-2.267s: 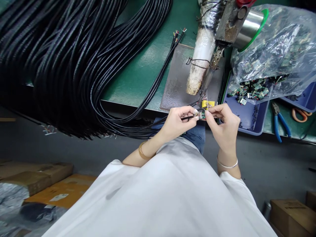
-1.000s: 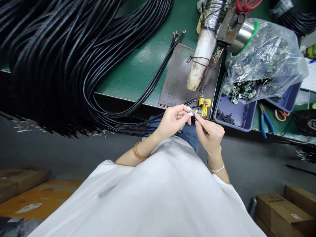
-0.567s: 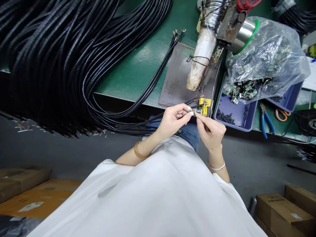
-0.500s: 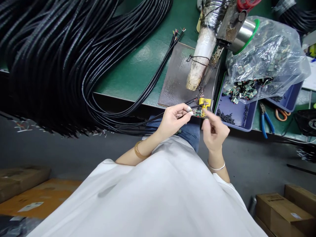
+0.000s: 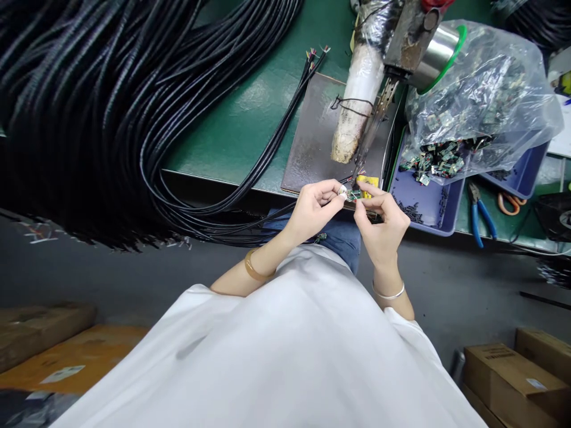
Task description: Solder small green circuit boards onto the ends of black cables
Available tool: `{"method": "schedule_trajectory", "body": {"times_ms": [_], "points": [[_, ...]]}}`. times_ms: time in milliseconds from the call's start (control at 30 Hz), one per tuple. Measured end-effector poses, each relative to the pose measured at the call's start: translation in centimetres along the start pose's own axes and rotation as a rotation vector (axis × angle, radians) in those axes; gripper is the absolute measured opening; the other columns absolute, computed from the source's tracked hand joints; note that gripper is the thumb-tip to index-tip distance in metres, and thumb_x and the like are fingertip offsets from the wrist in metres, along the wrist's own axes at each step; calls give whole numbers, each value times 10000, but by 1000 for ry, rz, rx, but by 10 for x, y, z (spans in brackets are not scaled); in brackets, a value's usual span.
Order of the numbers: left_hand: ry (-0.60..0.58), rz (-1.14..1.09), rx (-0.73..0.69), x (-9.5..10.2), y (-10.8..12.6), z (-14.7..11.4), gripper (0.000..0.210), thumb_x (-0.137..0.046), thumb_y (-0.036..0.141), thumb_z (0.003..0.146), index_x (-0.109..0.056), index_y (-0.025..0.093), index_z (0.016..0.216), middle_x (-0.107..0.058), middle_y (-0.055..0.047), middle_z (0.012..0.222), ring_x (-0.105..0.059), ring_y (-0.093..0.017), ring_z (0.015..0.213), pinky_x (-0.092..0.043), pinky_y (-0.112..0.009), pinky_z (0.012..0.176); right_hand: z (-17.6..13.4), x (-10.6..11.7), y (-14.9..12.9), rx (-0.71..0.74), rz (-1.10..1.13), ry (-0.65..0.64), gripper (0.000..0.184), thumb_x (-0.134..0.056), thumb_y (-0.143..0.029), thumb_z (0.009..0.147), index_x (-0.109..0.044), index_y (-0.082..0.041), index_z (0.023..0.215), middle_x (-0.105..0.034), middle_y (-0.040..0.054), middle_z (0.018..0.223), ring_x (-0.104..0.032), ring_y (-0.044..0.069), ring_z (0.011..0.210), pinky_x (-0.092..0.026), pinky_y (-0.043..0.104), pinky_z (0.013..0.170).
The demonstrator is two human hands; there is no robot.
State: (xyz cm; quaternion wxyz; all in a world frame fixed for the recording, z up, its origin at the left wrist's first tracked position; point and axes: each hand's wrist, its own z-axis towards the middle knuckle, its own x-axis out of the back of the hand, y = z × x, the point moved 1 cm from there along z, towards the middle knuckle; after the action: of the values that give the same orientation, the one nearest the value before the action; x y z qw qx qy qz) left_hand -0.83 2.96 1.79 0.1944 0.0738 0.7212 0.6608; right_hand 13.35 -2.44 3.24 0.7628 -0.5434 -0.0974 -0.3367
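Note:
My left hand (image 5: 316, 209) pinches the left end of a small green circuit board (image 5: 353, 195) between thumb and fingertips. My right hand (image 5: 382, 221) is closed at the board's right end, thumb and fingertips on it or on its thin wires; which of these cannot be made out. Just behind the fingers, a yellow holder (image 5: 369, 185) sits at the front edge of a dark work plate (image 5: 307, 142), partly covered by my right hand. A soldering iron (image 5: 377, 122) hangs tip down over the plate, beside a white wrapped tube (image 5: 354, 113). Black cables (image 5: 263, 169) run beside my left hand.
A thick bundle of black cables (image 5: 89, 119) covers the left of the green table (image 5: 223, 131). On the right stand a purple tray (image 5: 428, 217) with small black pieces, a plastic bag (image 5: 495, 89) of circuit boards, blue-handled pliers (image 5: 482, 217) and orange-handled scissors (image 5: 508, 203). Cartons (image 5: 513, 380) lie on the floor.
My right hand has moved left and closed at the circuit board, over part of the yellow holder. My left hand keeps its pinch. The view has shifted slightly.

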Motion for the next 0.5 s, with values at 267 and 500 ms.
{"method": "schedule_trajectory", "body": {"times_ms": [267,500], "points": [[-2,-21,57,2,3,14,179,-645,261,831,-590,156,698,-489,54,474,-389,-41,425,-295,-186,462,12,1,2,14,-20,-36,64,-629,-175,877,-612,-226,843,-760,59,1170,-753,199,1018,-644,312,760],[26,-23,56,2,7,19,142,-656,225,790,-614,149,678,-515,46,474,-422,-43,420,-321,-184,455,16,1,3,22,4,-34,65,-643,-173,874,-631,-225,838,-762,60,1175,-760,215,1002,-645,332,780]]}}
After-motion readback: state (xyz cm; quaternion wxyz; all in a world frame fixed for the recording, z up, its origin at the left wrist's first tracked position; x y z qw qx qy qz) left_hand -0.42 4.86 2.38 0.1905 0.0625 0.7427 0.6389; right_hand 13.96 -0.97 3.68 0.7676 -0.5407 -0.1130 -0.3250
